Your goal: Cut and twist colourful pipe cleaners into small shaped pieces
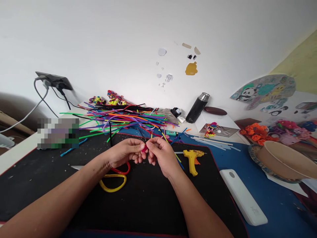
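Note:
Between the fingertips of both hands is a small red-pink fuzzy piece (pixel 144 148), perhaps coiled pipe cleaner; much of it is covered. My left hand (pixel 126 151) pinches it from the left, thumb on top. From the right, my right hand (pixel 161 152) grips the same piece with thumb and forefinger. Below my left wrist lie scissors with a red and yellow handle (pixel 113 183), their blades partly hidden by the forearm. A yellow glue gun (pixel 193 160) rests to the right of my right hand. Both hands are above the black mat (pixel 146 205).
Behind the hands spreads a heap of coloured pipe cleaners (pixel 128 119). A black thermos (pixel 197 108) stands near the wall. On the blue cloth at right are a white power bank (pixel 244 198) and a beige bowl (pixel 289 162). Glue sticks (pixel 213 142) lie behind the glue gun.

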A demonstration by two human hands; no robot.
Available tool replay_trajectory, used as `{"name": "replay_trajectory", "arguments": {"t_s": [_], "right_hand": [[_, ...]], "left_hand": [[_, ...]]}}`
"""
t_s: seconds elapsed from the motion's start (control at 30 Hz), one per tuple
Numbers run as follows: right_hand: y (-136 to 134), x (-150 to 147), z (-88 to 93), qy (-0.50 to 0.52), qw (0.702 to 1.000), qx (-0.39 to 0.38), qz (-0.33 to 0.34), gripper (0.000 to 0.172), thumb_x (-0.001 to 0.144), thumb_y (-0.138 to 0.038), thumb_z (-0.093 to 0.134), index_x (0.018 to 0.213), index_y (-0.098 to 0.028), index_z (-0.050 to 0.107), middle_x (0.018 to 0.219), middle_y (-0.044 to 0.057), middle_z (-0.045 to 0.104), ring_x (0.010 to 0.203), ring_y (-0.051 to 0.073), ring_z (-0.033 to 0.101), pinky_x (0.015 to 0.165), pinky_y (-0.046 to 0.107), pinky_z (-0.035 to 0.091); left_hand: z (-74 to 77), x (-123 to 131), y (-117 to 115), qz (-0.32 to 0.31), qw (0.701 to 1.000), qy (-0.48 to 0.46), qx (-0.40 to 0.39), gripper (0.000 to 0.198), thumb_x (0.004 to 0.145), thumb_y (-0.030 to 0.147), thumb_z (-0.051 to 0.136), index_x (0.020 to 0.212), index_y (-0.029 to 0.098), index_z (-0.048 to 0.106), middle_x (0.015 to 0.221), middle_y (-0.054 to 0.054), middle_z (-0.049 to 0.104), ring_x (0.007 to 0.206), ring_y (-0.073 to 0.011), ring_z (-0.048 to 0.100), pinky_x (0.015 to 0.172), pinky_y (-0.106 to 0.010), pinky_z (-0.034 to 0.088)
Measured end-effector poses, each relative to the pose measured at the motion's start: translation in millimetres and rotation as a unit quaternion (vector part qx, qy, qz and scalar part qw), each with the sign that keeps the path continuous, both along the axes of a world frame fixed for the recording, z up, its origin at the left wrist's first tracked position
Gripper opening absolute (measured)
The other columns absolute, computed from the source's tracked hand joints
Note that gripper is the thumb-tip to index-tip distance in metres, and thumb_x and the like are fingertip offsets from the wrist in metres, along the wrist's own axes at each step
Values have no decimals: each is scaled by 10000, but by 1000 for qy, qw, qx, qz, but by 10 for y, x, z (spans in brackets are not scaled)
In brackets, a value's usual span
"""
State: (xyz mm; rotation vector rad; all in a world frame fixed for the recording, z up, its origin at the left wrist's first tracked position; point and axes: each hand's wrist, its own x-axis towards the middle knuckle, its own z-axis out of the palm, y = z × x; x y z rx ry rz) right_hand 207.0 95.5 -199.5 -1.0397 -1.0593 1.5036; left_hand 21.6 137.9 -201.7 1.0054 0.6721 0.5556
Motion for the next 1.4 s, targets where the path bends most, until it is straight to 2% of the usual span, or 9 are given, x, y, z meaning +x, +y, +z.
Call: {"name": "replay_trajectory", "arguments": {"t_s": [0.23, 0.4, 0.53, 0.7, 0.9, 1.17, 1.27, 1.4], "right_hand": [[20, -14, -56, -20, 997, 33, -63, 349, 849, -505, 774, 918, -207, 604, 527, -71, 572, 421, 119, 542, 393, 208, 384], [8, -37, -71, -44, 996, 50, -61, 330, 870, -500, 747, 914, -211, 595, 527, -77, 567, 412, 116, 538, 389, 208, 388], [5, -44, -67, -34, 998, 48, -39, 328, 878, -502, 743, 919, -215, 590, 533, -79, 570, 406, 115, 541, 385, 205, 380], [11, -22, -37, 5, 999, 31, -22, 374, 893, -554, 731, 965, -202, 625, 566, -58, 600, 411, 114, 552, 379, 201, 352], [13, -22, -26, 5, 999, 38, -15, 416, 869, -545, 766, 1084, -195, 702, 606, -42, 622, 427, 117, 566, 380, 208, 358], [-4, -31, -26, 18, 1000, 25, -6, 386, 833, -544, 809, 838, -180, 681, 527, -59, 550, 419, 100, 527, 386, 200, 351], [-4, -42, -60, 57, 998, 9, 10, 403, 822, -546, 831, 799, -190, 643, 487, -85, 493, 379, 82, 466, 375, 197, 335], [14, -70, -123, 99, 995, -5, 13, 400, 787, -507, 869, 786, -193, 622, 533, -75, 545, 358, 45, 365, 352, 184, 282]], "left_hand": [[78, 66, -28, 46, 980, 89, 170, 401, 785, 523, 875, 844, 138, 778, 762, -69, 755, 611, -139, 638, 606, -252, 543], [26, 70, -36, 77, 973, 106, 188, 414, 775, 548, 862, 811, 147, 770, 737, -67, 753, 620, -162, 667, 609, -276, 561], [17, 76, -47, 93, 972, 103, 187, 436, 753, 567, 875, 768, 145, 765, 689, -55, 731, 579, -149, 648, 579, -263, 548], [37, 76, -40, 105, 981, 61, 153, 452, 715, 568, 909, 724, 141, 759, 653, -51, 722, 532, -129, 623, 535, -238, 523], [10, 80, -48, 109, 992, 9, 62, 434, 675, 516, 953, 692, 136, 744, 611, -44, 707, 484, -115, 613, 466, -204, 498], [-37, 70, -59, 54, 998, -10, -18, 444, 646, 483, 979, 695, 112, 740, 573, -43, 682, 441, -104, 601, 399, -166, 454], [-88, 54, -47, 39, 998, -19, -46, 433, 638, 465, 981, 739, 108, 759, 547, -33, 664, 418, -97, 581, 374, -152, 431], [-130, 61, -45, 26, 997, -32, -70, 415, 653, 449, 970, 762, 102, 770, 513, -23, 636, 395, -90, 558, 365, -143, 412]]}}
